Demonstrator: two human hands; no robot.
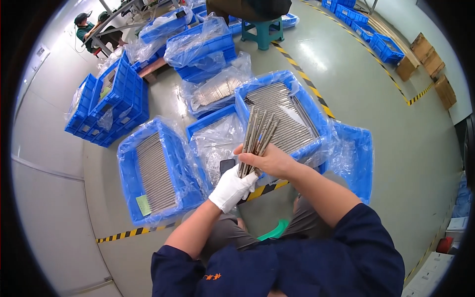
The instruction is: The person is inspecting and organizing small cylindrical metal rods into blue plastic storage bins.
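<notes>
A bundle of several slim metal rods (257,129) stands tilted upward between my hands. My left hand (231,189), in a white glove, closes round the lower ends. Bare, my right hand (271,161) wraps the bundle just above, thumb across the front. Behind the bundle is a blue crate (316,116) lined with clear plastic, holding rows of like rods and a white sheet (293,118). Left of it, a plastic-covered crate (208,120) has a dark phone-like object (227,166) on top. Farther left, another blue crate (127,171) holds stacked rods and a green slip (143,204).
A blue crate (365,166) with crumpled plastic sits to my right. Stacked crates (121,106) stand at the left, and more (200,49) farther back. Beyond are a green stool (262,33) under someone and a seated person (86,30). Yellow-black tape (309,79) marks the floor.
</notes>
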